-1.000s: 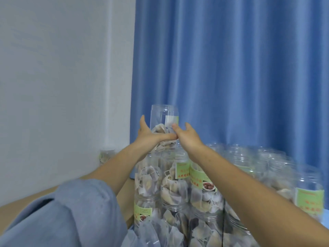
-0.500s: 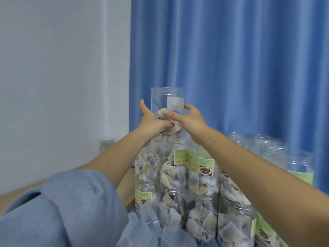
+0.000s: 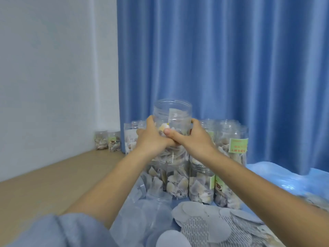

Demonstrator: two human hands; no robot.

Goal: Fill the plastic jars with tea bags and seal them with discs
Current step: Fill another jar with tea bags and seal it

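A clear plastic jar (image 3: 172, 118) is held upright above a stack of filled jars (image 3: 179, 179), gripped from both sides. The left hand (image 3: 153, 138) is wrapped round its left wall, fingers curled against the plastic; the right hand (image 3: 195, 139) is curled round the right wall, its thumb laid across the front over the left hand's fingers. The jar's mouth is uncovered, and tea bags (image 3: 164, 128) are seen only in its lower part, partly hidden behind the hands. Whether its base touches the jars beneath cannot be told. The stack is set at the near edge of a blue sheet (image 3: 277, 177); more filled jars with green labels (image 3: 237, 145) are ranged just beside it on the right. Grey discs (image 3: 195, 211) are scattered on the sheet in front of the stack, some plain, some with a dashed pattern. Two small filled jars (image 3: 107, 142) are noted on the tan worktop (image 3: 53, 179) at the corner, well apart, against the white wall (image 3: 53, 68). A blue curtain (image 3: 222, 59) fills the background. A blue sleeve (image 3: 58, 230) is seen on the left arm.
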